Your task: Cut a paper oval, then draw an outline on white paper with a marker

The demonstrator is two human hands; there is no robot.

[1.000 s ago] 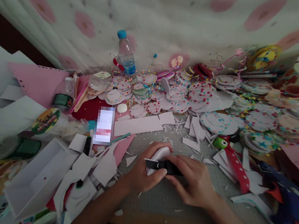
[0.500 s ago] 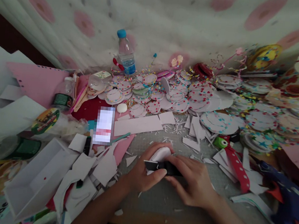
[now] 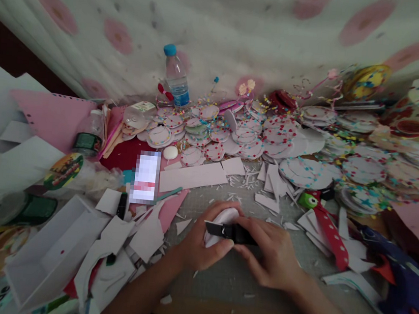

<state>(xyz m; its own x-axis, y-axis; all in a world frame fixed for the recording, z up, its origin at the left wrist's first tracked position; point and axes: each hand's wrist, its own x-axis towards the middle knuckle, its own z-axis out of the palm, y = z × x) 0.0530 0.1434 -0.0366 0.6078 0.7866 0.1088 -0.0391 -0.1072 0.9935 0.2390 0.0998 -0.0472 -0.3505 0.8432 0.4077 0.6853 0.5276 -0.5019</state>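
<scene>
My left hand [image 3: 201, 245] is closed around a small round white piece [image 3: 229, 215], gripping it tilted by its edge above the mat. A black utility knife [image 3: 241, 234] is in my right hand [image 3: 278, 252], its wide dark blade pointing left. The blade lies across the face of the white piece, close to my left thumb. Fingers and blade hide part of the piece, so I cannot tell whether the edge is cutting in. Beneath both hands is a grey cutting mat [image 3: 212, 278] strewn with thin white scraps.
Stacks of decorated white discs [image 3: 306, 171] line the back, with a water bottle [image 3: 177, 82] behind. A phone [image 3: 145, 176], white offcuts [image 3: 148, 237] and an open white box [image 3: 53, 255] lie leftward. A blue glue gun [image 3: 401, 274] and a red dotted ribbon [image 3: 331, 233] lie rightward.
The knife blade has tilted and shifted slightly against the white piece, showing more of the piece's face. Both hands stay in nearly the same place with the same grips.
</scene>
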